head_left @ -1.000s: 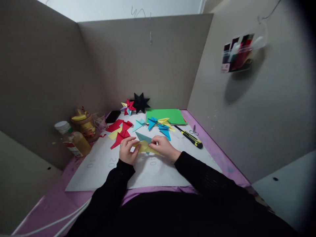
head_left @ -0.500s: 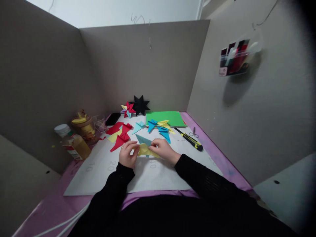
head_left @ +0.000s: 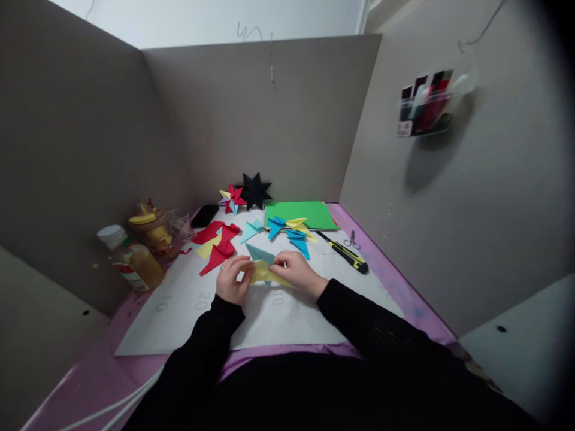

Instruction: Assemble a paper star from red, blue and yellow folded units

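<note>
A folded yellow paper piece [head_left: 266, 273] lies on the white sheet [head_left: 278, 311] in front of me. My left hand [head_left: 231, 280] pinches its left end with curled fingers. My right hand [head_left: 296, 270] presses on its right end, fingers bent. A light blue folded piece [head_left: 260, 252] sticks out just behind the yellow one, between the two hands. Red folded pieces [head_left: 219, 239] lie to the left, blue and yellow folded pieces [head_left: 291, 230] farther back.
A green paper stack [head_left: 300, 212], a black paper star [head_left: 255, 190] and a red multicolour star [head_left: 233, 198] sit at the back. A yellow-black utility knife [head_left: 347, 254] and small scissors [head_left: 353, 240] lie right. A glue bottle [head_left: 130, 257], jars [head_left: 155, 230] and a phone [head_left: 205, 215] stand left. Cardboard walls enclose the desk.
The view has shifted slightly. Both hands stay on the yellow piece, with only small finger movements.
</note>
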Available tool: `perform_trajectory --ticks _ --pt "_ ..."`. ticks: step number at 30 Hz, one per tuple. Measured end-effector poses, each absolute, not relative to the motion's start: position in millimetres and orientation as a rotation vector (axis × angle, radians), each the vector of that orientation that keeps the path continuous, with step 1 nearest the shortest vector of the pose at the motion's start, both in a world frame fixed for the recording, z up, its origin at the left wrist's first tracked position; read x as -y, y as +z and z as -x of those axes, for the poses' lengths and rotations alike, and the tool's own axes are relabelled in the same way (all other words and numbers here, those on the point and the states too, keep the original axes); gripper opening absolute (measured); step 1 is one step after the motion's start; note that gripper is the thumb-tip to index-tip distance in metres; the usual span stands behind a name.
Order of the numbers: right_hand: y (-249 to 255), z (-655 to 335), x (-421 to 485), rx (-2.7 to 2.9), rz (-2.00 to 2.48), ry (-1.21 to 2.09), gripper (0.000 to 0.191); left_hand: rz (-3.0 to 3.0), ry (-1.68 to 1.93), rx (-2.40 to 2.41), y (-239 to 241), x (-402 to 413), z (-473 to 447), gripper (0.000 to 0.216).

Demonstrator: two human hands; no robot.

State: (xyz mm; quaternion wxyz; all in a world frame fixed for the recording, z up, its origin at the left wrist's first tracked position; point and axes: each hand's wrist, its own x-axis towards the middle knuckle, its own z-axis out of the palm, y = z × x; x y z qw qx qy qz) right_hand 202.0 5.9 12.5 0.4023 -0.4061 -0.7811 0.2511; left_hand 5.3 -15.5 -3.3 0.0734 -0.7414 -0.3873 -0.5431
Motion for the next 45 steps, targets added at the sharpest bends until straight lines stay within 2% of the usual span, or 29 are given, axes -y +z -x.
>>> perform_trajectory --ticks 16,25,30,41,45 --pt "11.2 -201.6 -6.4 1.976 1.032 0.641 0.016 2.245 -1.600 1.190 -1.5 15.8 -6.0 0.006" --pt "12.1 -201.7 -5.6 1.938 1.019 0.583 0.017 2.110 -1.412 1.235 1.0 18.8 -6.7 0.001" --pt "14.6 -201.6 -3.0 1.902 1.013 0.543 0.018 1.976 -1.290 1.216 1.2 17.5 -3.2 0.007" --pt "11.5 -197.6 1.0 1.942 0.946 0.403 0.015 2.157 -1.185 1.058 3.1 22.8 -8.1 0.002" --pt "12.1 -196.4 3.5 1.986 0.935 0.368 0.015 2.181 -1.134 1.099 0.6 19.5 -7.3 0.007"
